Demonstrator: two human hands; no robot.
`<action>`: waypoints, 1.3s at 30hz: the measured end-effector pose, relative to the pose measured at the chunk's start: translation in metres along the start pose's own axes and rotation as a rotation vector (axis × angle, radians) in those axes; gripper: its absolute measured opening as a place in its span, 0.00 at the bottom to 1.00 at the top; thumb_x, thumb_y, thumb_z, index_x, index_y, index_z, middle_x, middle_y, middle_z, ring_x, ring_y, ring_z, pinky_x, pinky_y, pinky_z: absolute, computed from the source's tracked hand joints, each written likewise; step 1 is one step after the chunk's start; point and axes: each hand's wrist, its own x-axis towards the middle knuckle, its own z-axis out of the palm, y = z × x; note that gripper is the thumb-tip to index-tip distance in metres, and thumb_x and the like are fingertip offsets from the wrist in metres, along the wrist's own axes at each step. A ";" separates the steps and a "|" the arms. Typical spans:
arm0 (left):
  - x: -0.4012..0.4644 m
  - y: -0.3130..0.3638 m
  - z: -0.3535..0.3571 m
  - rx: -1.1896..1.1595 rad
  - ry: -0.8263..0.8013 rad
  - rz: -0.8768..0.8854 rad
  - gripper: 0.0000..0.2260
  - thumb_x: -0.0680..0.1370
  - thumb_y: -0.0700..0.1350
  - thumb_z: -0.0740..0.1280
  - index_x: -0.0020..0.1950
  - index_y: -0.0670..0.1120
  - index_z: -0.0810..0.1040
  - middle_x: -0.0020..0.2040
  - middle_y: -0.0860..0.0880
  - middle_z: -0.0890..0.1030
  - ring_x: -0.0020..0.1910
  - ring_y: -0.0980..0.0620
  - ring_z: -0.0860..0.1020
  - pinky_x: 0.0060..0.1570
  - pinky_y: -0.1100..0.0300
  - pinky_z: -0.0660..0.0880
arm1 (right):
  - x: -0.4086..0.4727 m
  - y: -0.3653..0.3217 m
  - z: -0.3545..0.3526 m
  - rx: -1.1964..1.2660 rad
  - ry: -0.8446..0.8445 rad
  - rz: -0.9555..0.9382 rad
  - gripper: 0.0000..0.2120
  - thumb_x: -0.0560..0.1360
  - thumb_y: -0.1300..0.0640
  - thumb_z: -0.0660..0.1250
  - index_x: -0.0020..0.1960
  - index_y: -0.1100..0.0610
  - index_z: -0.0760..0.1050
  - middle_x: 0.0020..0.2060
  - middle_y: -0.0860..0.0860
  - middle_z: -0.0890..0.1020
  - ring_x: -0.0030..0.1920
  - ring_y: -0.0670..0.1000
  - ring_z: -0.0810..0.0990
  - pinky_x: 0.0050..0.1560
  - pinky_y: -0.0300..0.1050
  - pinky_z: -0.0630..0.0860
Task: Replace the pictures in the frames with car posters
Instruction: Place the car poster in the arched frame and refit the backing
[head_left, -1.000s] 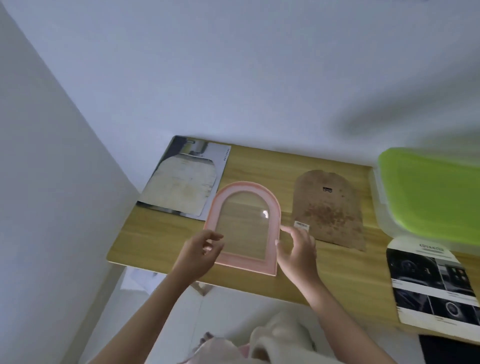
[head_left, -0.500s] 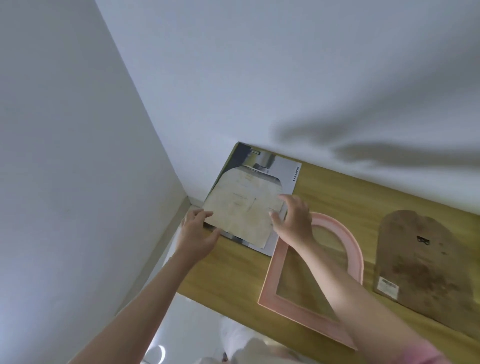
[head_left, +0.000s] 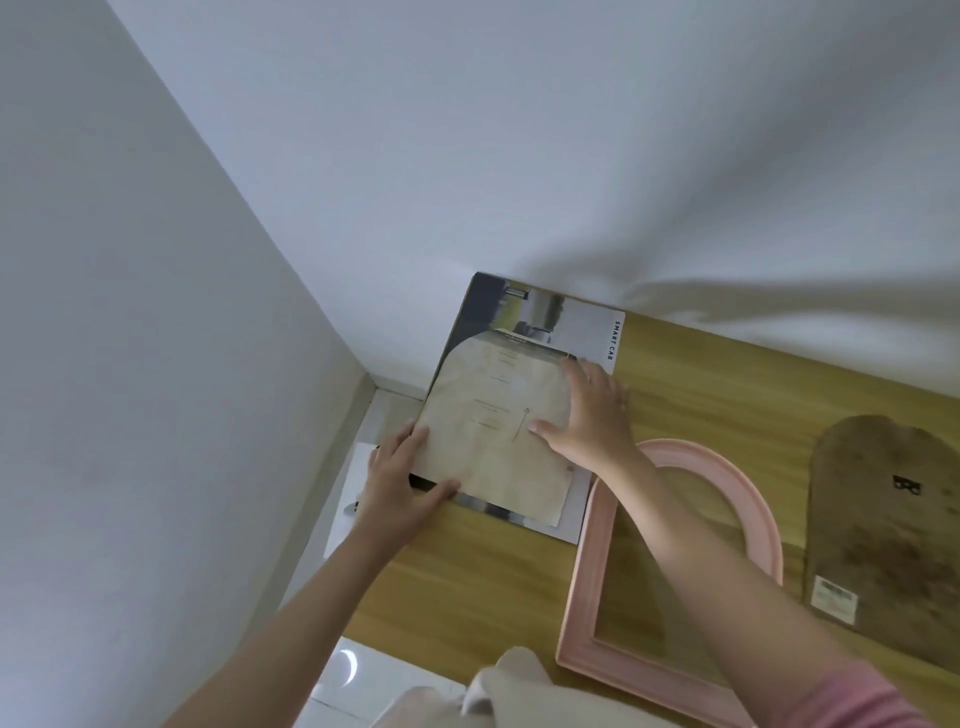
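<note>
We see our left hand (head_left: 400, 483) gripping the near-left corner of the beige arch-shaped paper insert (head_left: 493, 431), perhaps with the glossy car poster (head_left: 597, 332) beneath, on the wooden desk (head_left: 701, 395); our right hand (head_left: 592, 415) presses flat on it.

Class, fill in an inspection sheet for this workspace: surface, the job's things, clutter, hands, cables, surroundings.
Surface: wooden table, set in a wall corner.
Job's things: arched paper lying on the car poster; empty pink arched frame flat beside them; brown backing board at right.
Clutter: nothing seen.
Hands: left hand holds the paper's lower left edge; right hand rests flat on its right side.
Cables: nothing seen.
Surroundings: white walls; glossy tiled floor below the table edge.
</note>
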 end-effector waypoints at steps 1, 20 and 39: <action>0.000 0.000 0.000 0.001 0.001 0.005 0.34 0.69 0.52 0.74 0.72 0.48 0.65 0.71 0.51 0.65 0.70 0.49 0.62 0.66 0.56 0.63 | -0.001 -0.001 0.001 0.030 0.024 -0.016 0.38 0.66 0.40 0.73 0.70 0.51 0.62 0.68 0.53 0.67 0.68 0.56 0.64 0.69 0.56 0.60; -0.002 -0.001 0.000 0.003 0.006 0.031 0.35 0.70 0.53 0.73 0.73 0.47 0.64 0.71 0.50 0.65 0.70 0.49 0.62 0.66 0.56 0.61 | 0.007 -0.007 -0.028 0.079 -0.075 0.028 0.40 0.58 0.43 0.79 0.65 0.49 0.66 0.59 0.49 0.72 0.60 0.55 0.68 0.59 0.51 0.68; -0.007 0.002 0.001 0.012 0.001 0.003 0.33 0.70 0.53 0.73 0.72 0.46 0.65 0.71 0.49 0.66 0.70 0.49 0.63 0.67 0.56 0.63 | -0.087 -0.032 -0.005 0.720 0.045 0.111 0.19 0.73 0.65 0.65 0.62 0.52 0.74 0.61 0.44 0.76 0.55 0.41 0.74 0.60 0.36 0.70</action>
